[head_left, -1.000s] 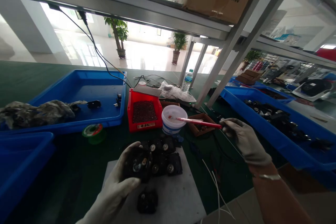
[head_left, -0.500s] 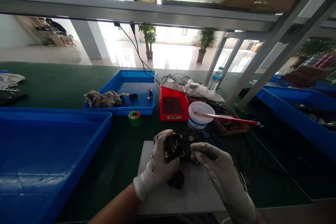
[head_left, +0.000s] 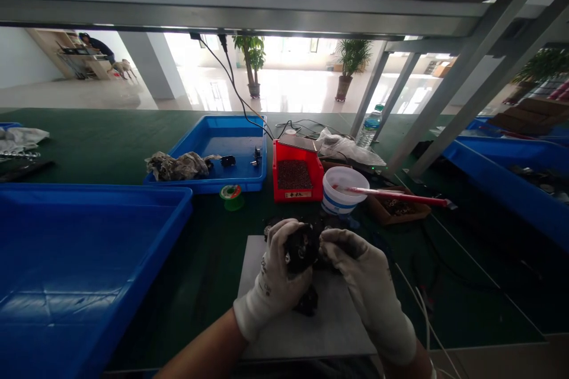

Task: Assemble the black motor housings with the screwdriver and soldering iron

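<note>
My left hand (head_left: 278, 281), in a white glove, is wrapped round a black part (head_left: 301, 249) with small metal bits on its face, held above the white board (head_left: 267, 337). Close to the right side of that part is my right hand (head_left: 362, 278), also gloved. Its thumb and forefinger are pinched together; whatever lies between them is too small to make out. Another black part (head_left: 307, 302) lies on the board under my left hand. More black parts (head_left: 329, 221) sit behind both hands, largely covered by them.
A red bin (head_left: 297, 196) of small brown pieces stands beyond my hands, beside a white tub (head_left: 340, 207) with a red-handled brush (head_left: 400, 194). Blue trays (head_left: 189, 207) (head_left: 262, 183) lie left and behind. A green spool (head_left: 233, 198) and a cardboard box (head_left: 400, 219) are nearby.
My right hand's fingertips have come slightly nearer the black part in my left hand. The part has turned a little. The whole view has shifted slightly.
</note>
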A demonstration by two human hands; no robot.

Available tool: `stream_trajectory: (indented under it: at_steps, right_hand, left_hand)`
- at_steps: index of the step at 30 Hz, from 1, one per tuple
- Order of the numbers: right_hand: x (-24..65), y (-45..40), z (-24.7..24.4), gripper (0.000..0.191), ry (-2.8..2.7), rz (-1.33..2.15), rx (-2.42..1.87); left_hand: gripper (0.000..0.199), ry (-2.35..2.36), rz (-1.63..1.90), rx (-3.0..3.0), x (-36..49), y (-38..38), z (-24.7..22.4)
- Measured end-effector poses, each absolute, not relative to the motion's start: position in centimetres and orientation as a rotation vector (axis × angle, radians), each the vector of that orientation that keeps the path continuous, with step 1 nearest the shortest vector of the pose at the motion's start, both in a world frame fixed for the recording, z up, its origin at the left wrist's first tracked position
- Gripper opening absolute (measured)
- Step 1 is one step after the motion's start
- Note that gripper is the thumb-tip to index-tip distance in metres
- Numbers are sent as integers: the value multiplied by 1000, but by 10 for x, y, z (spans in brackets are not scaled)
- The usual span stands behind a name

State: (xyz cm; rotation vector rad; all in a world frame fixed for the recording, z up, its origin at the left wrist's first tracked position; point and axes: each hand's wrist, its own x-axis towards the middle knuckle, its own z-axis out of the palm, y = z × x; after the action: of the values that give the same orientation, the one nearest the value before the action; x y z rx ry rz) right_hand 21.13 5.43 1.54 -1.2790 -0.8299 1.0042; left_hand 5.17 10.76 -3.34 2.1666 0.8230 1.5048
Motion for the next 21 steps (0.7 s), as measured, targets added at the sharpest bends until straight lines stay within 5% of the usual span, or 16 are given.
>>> stream_trajectory:
  at_steps: [8, 21]
  right_hand:
    - [211, 57, 6, 13, -1007, 746, -1381]
    - [206, 68, -5, 11, -1230, 479, -1425]
  left_hand:
    - [63, 971, 1417, 2082, 51, 109, -33]
    - [62, 925, 1522, 2159, 55, 107, -33]
